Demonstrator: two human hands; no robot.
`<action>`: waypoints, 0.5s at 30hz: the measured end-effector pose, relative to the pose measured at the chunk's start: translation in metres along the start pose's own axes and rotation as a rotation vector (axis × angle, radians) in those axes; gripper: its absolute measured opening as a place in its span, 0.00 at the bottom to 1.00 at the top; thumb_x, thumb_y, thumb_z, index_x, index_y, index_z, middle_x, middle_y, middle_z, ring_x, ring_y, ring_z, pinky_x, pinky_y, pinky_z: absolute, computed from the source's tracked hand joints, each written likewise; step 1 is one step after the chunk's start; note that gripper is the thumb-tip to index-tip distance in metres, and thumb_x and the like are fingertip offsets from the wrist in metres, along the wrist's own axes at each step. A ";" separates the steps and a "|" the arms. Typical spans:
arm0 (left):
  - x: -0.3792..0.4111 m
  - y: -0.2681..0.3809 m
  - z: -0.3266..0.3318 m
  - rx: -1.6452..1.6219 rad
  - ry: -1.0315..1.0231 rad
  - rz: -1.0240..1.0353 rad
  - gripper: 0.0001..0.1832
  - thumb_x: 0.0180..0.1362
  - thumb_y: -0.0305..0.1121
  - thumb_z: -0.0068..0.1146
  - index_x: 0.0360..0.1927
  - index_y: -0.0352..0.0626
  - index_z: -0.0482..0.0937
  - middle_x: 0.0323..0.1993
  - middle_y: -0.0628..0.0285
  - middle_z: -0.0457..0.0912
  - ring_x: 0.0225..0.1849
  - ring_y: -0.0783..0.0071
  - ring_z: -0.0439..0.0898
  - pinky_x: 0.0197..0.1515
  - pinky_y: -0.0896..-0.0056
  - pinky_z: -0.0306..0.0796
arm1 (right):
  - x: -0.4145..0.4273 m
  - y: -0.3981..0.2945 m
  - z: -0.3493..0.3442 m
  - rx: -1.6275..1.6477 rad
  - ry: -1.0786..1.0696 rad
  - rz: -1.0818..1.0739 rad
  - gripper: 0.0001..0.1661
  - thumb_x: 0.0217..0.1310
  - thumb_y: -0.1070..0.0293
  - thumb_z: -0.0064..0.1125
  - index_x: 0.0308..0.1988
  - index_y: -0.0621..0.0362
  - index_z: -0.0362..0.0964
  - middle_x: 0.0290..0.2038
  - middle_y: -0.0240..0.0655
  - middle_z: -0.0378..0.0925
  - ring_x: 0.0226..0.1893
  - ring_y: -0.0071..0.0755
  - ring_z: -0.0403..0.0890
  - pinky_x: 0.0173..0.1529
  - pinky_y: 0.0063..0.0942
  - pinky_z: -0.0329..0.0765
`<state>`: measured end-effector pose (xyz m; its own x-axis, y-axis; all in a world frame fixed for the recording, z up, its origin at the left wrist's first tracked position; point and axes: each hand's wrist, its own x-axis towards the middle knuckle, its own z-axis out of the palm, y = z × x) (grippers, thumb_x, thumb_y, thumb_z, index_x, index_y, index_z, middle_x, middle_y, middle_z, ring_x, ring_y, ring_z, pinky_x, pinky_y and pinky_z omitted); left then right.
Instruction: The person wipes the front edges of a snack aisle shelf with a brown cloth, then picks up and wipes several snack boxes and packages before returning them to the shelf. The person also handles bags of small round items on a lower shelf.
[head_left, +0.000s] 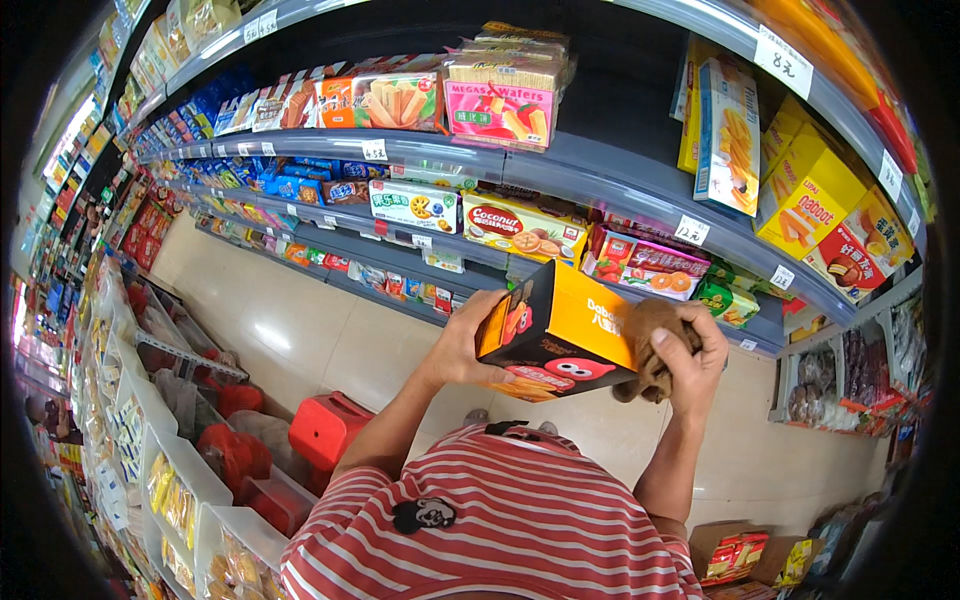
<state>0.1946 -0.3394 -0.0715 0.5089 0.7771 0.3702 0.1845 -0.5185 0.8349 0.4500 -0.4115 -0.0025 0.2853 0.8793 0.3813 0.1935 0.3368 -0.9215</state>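
Observation:
My left hand (466, 346) grips the left end of a black and orange snack box (562, 330), held tilted in front of my chest. Bunched in my right hand (690, 352) is a brown cloth (652, 349), which lies against the right end of the box. Beyond the box, a shelf row bears a yellow box of coconut biscuits (525, 229) and a purple pack of sandwich biscuits (649, 262). On the shelf above stand pink wafer packs (501, 105), and farther right a yellow biscuit box (810, 195).
Grey shelf edges (600, 191) with price tags curve across ahead. At the left are clear plastic bins (180, 480) of packed snacks and a red plastic stool (330, 429). Open cardboard boxes (772, 559) stand at the lower right, and a rack of bagged goods (847, 367) at the right.

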 end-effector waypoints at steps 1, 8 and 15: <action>0.000 0.000 0.001 0.013 0.008 0.035 0.49 0.17 0.42 0.69 0.49 0.30 0.62 0.39 0.50 0.68 0.42 0.56 0.68 0.49 0.68 0.60 | 0.002 -0.001 -0.001 -0.118 -0.073 -0.094 0.10 0.38 0.74 0.59 0.27 0.65 0.68 0.25 0.30 0.69 0.27 0.21 0.68 0.34 0.18 0.65; -0.001 -0.007 -0.007 -0.140 0.034 -0.063 0.49 0.17 0.37 0.70 0.50 0.30 0.63 0.45 0.53 0.69 0.46 0.61 0.69 0.52 0.71 0.59 | 0.000 0.032 -0.018 0.324 0.174 0.257 0.09 0.42 0.74 0.57 0.30 0.64 0.71 0.27 0.32 0.74 0.26 0.20 0.72 0.32 0.17 0.69; 0.022 0.029 0.005 -0.924 0.290 -0.167 0.42 0.22 0.24 0.63 0.50 0.29 0.62 0.44 0.52 0.71 0.45 0.63 0.72 0.50 0.67 0.65 | -0.006 0.056 -0.035 0.610 0.058 0.382 0.20 0.46 0.64 0.53 0.39 0.66 0.67 0.31 0.38 0.73 0.29 0.29 0.76 0.35 0.23 0.75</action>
<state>0.2157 -0.3394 -0.0411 0.2875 0.9365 0.2006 -0.5575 -0.0067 0.8302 0.4920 -0.4099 -0.0540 0.2810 0.9596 0.0120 -0.4835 0.1524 -0.8620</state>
